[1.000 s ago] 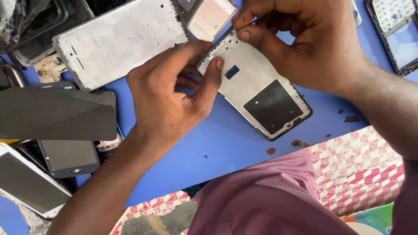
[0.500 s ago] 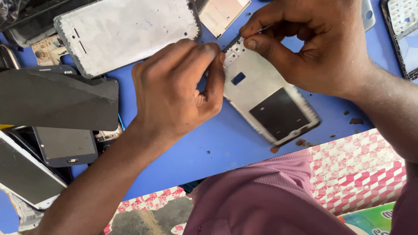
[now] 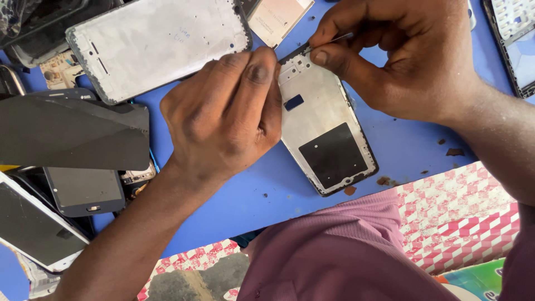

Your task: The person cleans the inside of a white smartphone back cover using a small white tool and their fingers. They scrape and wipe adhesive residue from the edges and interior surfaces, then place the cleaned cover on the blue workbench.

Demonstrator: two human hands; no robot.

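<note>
A silver phone frame (image 3: 326,131) with a black square pad and a small blue patch lies on the blue table (image 3: 407,145). My left hand (image 3: 225,114) curls over its left edge, fingertips pressing on the frame's top corner. My right hand (image 3: 398,53) is at the frame's top edge, thumb and forefinger pinched on a thin metal tool (image 3: 334,40) whose tip touches that edge.
A larger silver phone frame (image 3: 156,44) lies at the top left. Dark screens and phone parts (image 3: 72,134) pile up on the left. More phone parts (image 3: 512,39) sit top right. Small crumbs of debris (image 3: 446,150) dot the table. A red and white patterned cloth (image 3: 462,217) lies below.
My left hand has closed over the frame's left edge, fingers curling up to its top corner. My right hand stays pinched at the top edge. The view has shifted slightly.
</note>
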